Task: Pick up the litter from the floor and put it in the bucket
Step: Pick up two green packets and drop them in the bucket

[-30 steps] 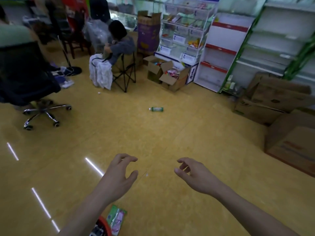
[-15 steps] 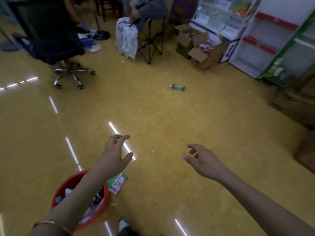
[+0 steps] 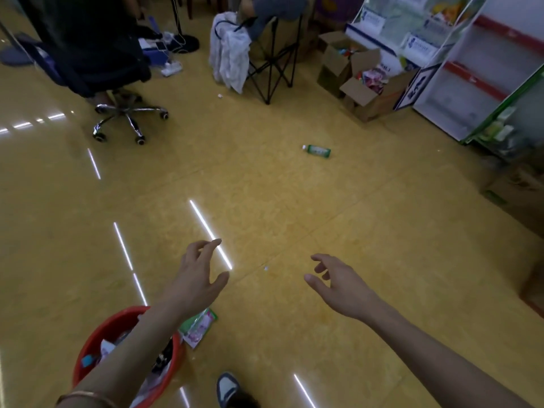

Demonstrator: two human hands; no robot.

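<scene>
**Q:** Fig. key: what do the hands hold?
**A:** Nothing. L hand [image 3: 197, 278] and R hand [image 3: 341, 287] hover above the floor [image 3: 294, 201], palms down, fingers loosely bent, thumbs apart. Neither touches anything. Judged: a ready-to-reach posture.

**Q:** Where's the litter, and the bucket?
**A:** The red bucket [image 3: 97, 337] sits lower left under the L forearm. It holds mixed wrappers, so part of the job looks done.
- A green-pink wrapper [image 3: 198, 326] lies flat on the floor just beside the rim, outside it, partly hidden by the L wrist.
- A small green-labelled bottle [image 3: 316, 150] lies on its side well apart, mid-floor, nearer the cardboard boxes [image 3: 368, 92].
- A tiny white scrap [image 3: 266, 268] lies btwn the two hands.

**Q:** Why's the bucket placed so close?
**A:** Prob. so each drop is short; it stands near the person's shoe [image 3: 228, 387]. The nearest item is the wrapper. It's thin and flat, so it likely needs a fingertip pinch at an edge. The bottle means walking over, and it may roll.
</scene>
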